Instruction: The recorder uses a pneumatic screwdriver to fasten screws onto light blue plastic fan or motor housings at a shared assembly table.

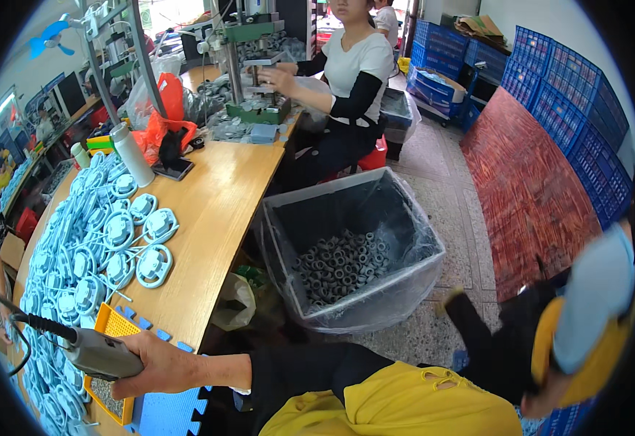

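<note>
My right hand [161, 367] reaches leftward over the table's near end, closed around a grey electric screwdriver [103, 354] whose black cable runs up to the left. Its driving end is hidden. Under and beside the tool lies a yellow tray [116, 320] with small metal pieces, probably screws, in it. A blue foam mat [166, 414] with toothed edges lies beneath. Past the tray, many light blue plastic rings with hubs and thin stems [117, 229] are heaped along the table's left side. My left hand is out of view.
A plastic-lined bin [288, 309] of grey rings stands beside the wooden table [219, 189]. A bottle [132, 155] and a phone [173, 168] rest further back. One co-worker [357, 69] sits at a green press; another person [593, 305] is blurred at right. Blue crates [535, 54] line the wall.
</note>
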Action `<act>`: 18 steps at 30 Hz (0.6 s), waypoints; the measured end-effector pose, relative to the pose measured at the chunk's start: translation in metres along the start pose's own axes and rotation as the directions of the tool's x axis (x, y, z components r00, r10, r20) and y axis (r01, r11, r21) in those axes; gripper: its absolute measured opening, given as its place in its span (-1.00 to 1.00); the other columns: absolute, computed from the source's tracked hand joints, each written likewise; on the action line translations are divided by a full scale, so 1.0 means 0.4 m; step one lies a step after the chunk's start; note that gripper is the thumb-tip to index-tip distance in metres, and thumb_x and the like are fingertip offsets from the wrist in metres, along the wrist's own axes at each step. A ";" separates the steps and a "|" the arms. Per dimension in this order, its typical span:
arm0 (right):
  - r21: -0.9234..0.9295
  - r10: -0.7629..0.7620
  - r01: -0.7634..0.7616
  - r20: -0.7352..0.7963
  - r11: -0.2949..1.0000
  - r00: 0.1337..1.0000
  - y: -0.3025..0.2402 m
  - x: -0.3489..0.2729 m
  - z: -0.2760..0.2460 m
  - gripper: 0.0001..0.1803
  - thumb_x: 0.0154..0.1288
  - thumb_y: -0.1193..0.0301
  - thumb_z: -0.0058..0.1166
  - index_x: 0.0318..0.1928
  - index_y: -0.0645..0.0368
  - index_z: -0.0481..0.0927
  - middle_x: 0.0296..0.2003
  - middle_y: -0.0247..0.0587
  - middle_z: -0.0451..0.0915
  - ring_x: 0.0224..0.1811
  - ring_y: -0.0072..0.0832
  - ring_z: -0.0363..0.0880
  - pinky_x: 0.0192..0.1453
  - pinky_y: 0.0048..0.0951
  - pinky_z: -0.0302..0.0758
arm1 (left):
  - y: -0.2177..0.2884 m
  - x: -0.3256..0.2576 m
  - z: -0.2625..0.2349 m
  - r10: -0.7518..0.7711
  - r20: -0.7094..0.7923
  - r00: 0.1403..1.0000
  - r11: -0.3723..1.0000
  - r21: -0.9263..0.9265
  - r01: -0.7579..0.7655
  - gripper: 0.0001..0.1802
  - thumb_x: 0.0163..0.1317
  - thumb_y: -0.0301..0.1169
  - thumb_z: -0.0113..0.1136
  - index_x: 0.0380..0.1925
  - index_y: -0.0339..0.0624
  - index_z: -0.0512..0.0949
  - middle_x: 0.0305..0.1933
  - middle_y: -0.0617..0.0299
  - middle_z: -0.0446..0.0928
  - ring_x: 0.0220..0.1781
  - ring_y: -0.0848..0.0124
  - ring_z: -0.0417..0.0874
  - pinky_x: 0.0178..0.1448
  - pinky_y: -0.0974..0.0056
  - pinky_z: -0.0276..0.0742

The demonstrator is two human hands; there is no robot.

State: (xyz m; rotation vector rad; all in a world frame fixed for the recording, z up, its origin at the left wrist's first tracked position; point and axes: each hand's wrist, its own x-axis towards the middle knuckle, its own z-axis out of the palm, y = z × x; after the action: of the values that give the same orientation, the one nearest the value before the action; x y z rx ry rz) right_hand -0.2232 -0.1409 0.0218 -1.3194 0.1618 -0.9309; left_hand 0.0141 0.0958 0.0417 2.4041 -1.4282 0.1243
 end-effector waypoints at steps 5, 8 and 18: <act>-0.021 0.021 -0.018 0.125 1.000 0.992 0.053 0.061 0.063 -0.55 0.06 0.36 0.36 -0.07 0.30 0.54 -0.21 -0.25 0.61 -0.17 -0.60 0.49 -0.05 -0.45 0.47 | -0.066 -0.122 0.104 0.055 -0.027 0.998 0.982 0.180 -0.050 -0.42 0.29 -0.18 0.11 0.22 -0.30 0.40 0.20 -0.28 0.40 0.26 -0.11 0.39 0.35 -0.06 0.21; -0.175 0.512 -0.482 0.263 0.859 0.817 0.057 0.050 0.059 -0.59 0.31 0.18 0.10 0.03 0.19 0.54 -0.12 -0.21 0.60 -0.14 -0.49 0.56 -0.01 -0.39 0.51 | -0.140 -0.096 0.228 0.114 -0.095 0.989 0.990 -0.072 -0.121 -0.46 0.01 -0.29 0.29 0.01 -0.33 0.51 -0.08 -0.14 0.56 -0.02 -0.05 0.57 0.11 0.04 0.45; 0.145 0.084 -0.180 0.504 0.973 0.860 0.183 0.274 0.264 -0.61 0.33 0.00 0.00 -0.16 0.06 0.41 -0.53 -0.39 0.32 -0.54 -0.65 0.27 -0.48 -0.62 0.22 | -0.067 -0.018 0.309 -0.315 -0.229 0.921 0.937 -0.231 0.263 -0.28 -0.05 -0.04 0.31 0.10 -0.17 0.41 -0.11 0.00 0.39 0.00 0.06 0.40 0.01 -0.02 0.36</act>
State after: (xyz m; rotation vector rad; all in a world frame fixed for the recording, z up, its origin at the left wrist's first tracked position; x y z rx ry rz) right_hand -0.0545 -0.1367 0.0319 -1.3104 -0.2292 -0.4519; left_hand 0.0218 0.0723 -0.0825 2.3027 -0.9095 0.2101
